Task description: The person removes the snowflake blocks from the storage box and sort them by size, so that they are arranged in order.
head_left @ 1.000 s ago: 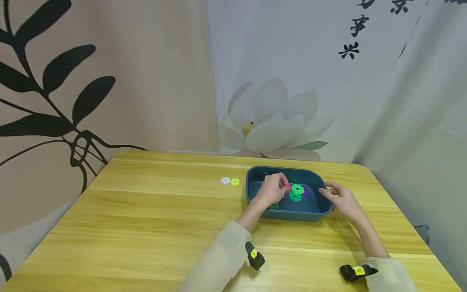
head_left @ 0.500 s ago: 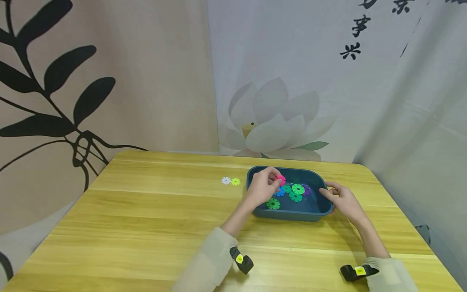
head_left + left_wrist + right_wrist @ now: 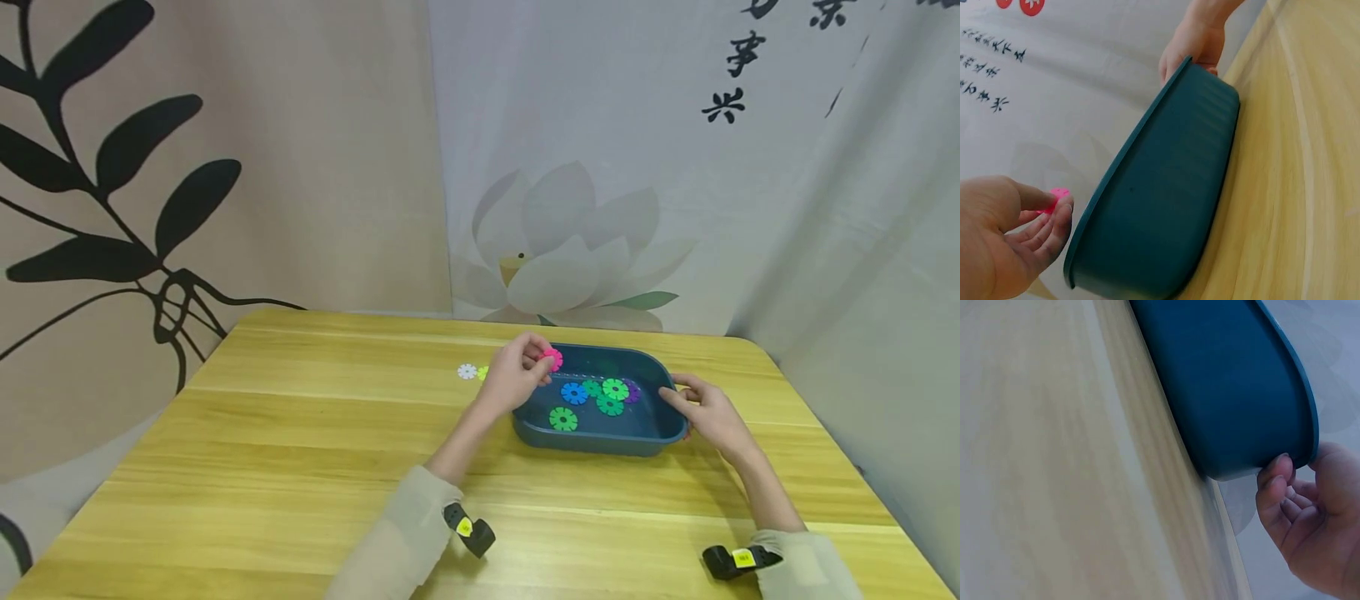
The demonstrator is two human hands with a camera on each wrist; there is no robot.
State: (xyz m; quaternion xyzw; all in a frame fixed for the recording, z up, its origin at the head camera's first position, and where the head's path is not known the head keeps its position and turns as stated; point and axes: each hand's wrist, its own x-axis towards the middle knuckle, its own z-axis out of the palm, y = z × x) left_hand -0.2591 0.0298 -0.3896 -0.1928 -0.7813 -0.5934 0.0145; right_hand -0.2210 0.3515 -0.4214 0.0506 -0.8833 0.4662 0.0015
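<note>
My left hand (image 3: 513,372) pinches a pink snowflake disc (image 3: 553,359) between thumb and fingers, over the left end of a dark blue plastic basin (image 3: 600,444). In the left wrist view the pink disc (image 3: 1059,195) shows at the fingertips, beside the basin's rim. My right hand (image 3: 708,412) grips the basin's right end, thumb at the rim and fingers under it, as the right wrist view shows. Inside the basin lie a blue disc (image 3: 574,393), a purple disc (image 3: 633,392) and several green discs (image 3: 563,419).
On the wooden table (image 3: 300,433), left of the basin, lie a white disc (image 3: 467,372) and a yellow disc (image 3: 483,373) partly hidden by my left hand. A printed curtain (image 3: 360,167) hangs behind the table's far edge.
My left hand has lifted the pink disc from among the others and moved left to the basin's left end, uncovering the blue and green discs. The right hand keeps its hold.
</note>
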